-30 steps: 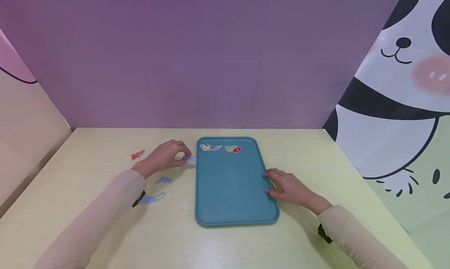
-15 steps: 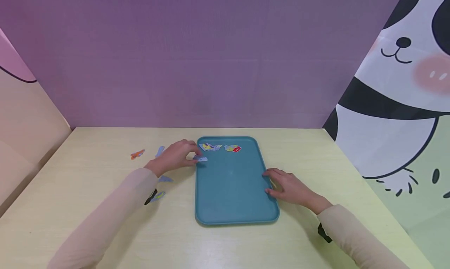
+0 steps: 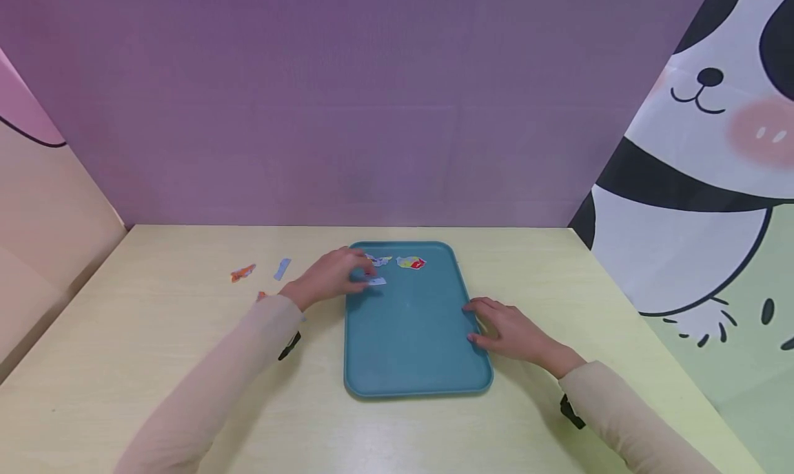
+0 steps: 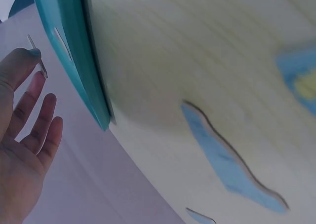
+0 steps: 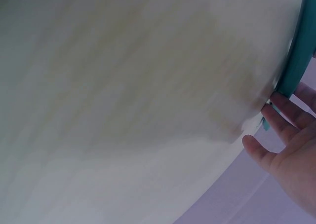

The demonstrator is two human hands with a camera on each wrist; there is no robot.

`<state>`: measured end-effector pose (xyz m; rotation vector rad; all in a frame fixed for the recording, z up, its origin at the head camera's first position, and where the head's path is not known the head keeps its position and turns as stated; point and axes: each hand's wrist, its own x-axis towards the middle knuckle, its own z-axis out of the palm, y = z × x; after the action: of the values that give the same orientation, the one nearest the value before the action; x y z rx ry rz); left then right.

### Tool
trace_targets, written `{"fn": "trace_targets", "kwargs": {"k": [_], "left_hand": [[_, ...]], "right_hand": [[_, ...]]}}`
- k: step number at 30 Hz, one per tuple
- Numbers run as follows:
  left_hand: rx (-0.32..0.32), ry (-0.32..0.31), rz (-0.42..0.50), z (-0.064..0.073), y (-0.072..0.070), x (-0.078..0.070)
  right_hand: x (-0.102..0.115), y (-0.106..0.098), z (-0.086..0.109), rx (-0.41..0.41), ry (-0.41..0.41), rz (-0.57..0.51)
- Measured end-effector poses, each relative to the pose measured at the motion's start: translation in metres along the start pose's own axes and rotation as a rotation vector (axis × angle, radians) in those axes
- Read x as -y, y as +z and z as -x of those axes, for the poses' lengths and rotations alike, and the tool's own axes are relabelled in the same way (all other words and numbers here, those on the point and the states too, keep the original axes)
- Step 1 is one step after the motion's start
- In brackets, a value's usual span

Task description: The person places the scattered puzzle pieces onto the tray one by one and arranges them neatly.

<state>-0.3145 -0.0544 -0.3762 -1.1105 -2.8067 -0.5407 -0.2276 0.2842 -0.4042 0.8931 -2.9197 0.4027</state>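
Between thumb and index finger, my left hand (image 3: 335, 275) pinches a small flat blue puzzle piece (image 3: 377, 282) above the upper left of the teal tray (image 3: 409, 343). The left wrist view shows that piece edge-on at the fingertips, the other fingers spread loosely. Two printed pieces lie along the tray's far end: a blue and yellow one (image 3: 381, 260), partly behind the left hand, and a yellow and red one (image 3: 411, 262). My right hand (image 3: 511, 333) rests on the tray's right rim, its fingertips touching the edge with relaxed fingers.
More pieces lie on the pale table left of the tray: an orange one (image 3: 243, 273), a blue strip (image 3: 282, 269) and another orange one (image 3: 262, 295) by the sleeve. The left forearm hides others; a wavy-edged blue piece (image 4: 232, 160) shows in the left wrist view.
My left hand has carried the pinched piece rightward, from just outside the tray's left edge to over the tray. The right hand and the tray have stayed in place.
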Motion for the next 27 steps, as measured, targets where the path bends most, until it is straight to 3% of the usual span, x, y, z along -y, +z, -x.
{"fn": "trace_targets", "kwargs": {"k": [14, 27], "left_hand": [[-0.008, 0.056, 0.018, -0.022, 0.005, -0.017], [0.014, 0.032, 0.021, -0.042, 0.007, -0.033]], "right_hand": [[0.001, 0.000, 0.000, 0.004, 0.009, -0.002], [0.002, -0.002, 0.002, 0.004, 0.009, -0.007]]}}
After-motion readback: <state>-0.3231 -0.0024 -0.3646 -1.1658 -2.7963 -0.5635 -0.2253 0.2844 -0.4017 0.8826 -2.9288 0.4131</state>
